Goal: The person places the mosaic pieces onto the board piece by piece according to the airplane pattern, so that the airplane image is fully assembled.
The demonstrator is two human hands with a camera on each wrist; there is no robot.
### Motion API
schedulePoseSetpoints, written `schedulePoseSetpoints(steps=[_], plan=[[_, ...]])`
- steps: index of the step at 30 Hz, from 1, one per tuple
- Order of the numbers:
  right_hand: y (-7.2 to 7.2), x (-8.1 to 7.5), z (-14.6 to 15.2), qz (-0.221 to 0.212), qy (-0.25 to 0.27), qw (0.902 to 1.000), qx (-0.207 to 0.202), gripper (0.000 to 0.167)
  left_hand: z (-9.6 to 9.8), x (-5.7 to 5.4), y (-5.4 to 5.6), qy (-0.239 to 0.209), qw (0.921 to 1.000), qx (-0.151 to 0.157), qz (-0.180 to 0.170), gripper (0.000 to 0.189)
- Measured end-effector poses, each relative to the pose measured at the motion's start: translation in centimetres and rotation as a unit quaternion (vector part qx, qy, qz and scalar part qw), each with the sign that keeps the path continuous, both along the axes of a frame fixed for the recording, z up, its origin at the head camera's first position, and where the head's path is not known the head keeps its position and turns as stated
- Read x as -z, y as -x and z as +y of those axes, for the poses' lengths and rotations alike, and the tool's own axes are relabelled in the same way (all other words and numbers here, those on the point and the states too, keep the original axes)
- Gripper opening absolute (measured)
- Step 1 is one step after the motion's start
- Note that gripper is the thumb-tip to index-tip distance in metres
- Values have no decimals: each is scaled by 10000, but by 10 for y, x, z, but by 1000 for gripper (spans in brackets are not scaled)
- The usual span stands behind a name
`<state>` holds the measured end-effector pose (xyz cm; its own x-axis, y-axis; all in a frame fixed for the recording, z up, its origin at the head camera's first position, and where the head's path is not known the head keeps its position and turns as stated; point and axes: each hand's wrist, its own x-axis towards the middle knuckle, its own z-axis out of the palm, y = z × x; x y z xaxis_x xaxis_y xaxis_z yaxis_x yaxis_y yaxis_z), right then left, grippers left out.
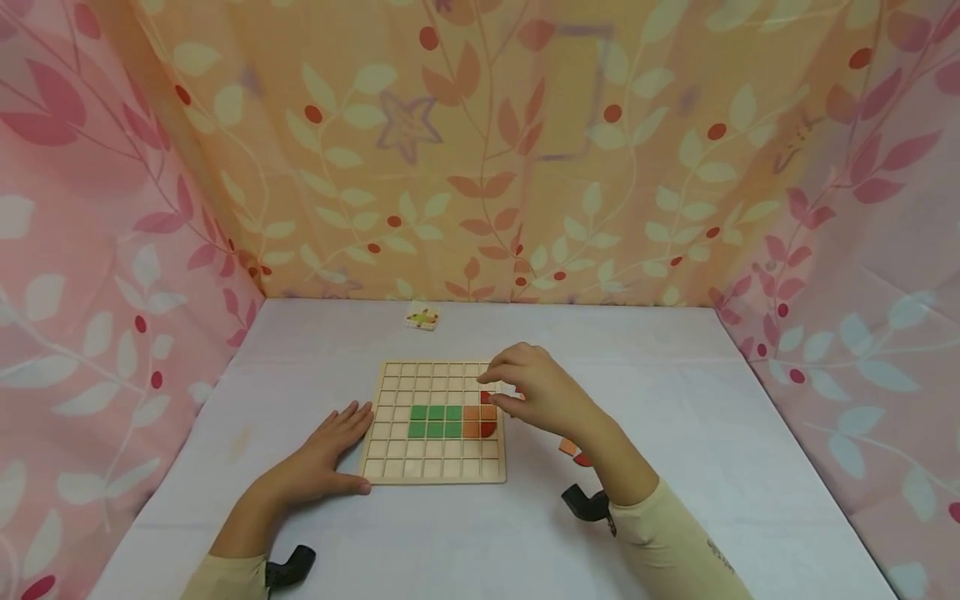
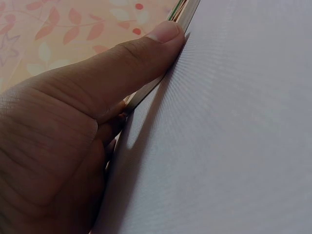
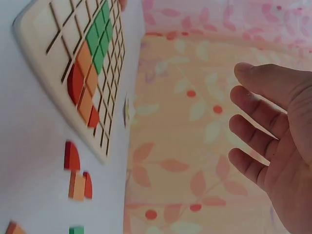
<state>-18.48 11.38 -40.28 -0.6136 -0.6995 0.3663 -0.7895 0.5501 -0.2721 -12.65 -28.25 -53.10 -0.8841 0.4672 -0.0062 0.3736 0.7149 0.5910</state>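
A wooden grid board [image 1: 435,480] lies flat on the white table. Green square tiles [image 1: 436,421] fill a block in its middle rows, with orange tiles [image 1: 471,422] beside them. Two red rounded tiles sit at the right, one [image 1: 488,429] below the orange and one [image 1: 485,397] above. My left hand [image 1: 318,458] rests along the board's left edge, fingers extended; in the left wrist view its thumb [image 2: 165,34] touches the front edge. Over the board's right side hovers my right hand [image 1: 540,392], fingers loosely bent; the right wrist view shows nothing between them.
Loose pieces lie right of the board: a red one [image 3: 72,155], an orange one [image 3: 77,185] and a green one [image 3: 76,230] among them. A small picture card [image 1: 422,317] is near the back edge. Patterned cloth [image 1: 480,167] walls the table at back and sides.
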Motion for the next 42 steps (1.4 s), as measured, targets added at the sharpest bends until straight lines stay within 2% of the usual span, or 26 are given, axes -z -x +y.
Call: schedulePoseSetpoints(steps=[9,20,30,42], plan=[[2,9,36,-362,194,9968,682,27,0,-4,1,29,10000,-37,-61,121],[10,27,62,-690,316,9903,1166,27,2,-7,-1,38,9999,-60,-120,121],[20,43,77,-1099,349,9770,1796,28,3,-5,-3,-14,9999,-53,-124,120],[33,66,88,-1633,414,9686,1826,30,3,-5,-3,13,9999,-92,-126,120]])
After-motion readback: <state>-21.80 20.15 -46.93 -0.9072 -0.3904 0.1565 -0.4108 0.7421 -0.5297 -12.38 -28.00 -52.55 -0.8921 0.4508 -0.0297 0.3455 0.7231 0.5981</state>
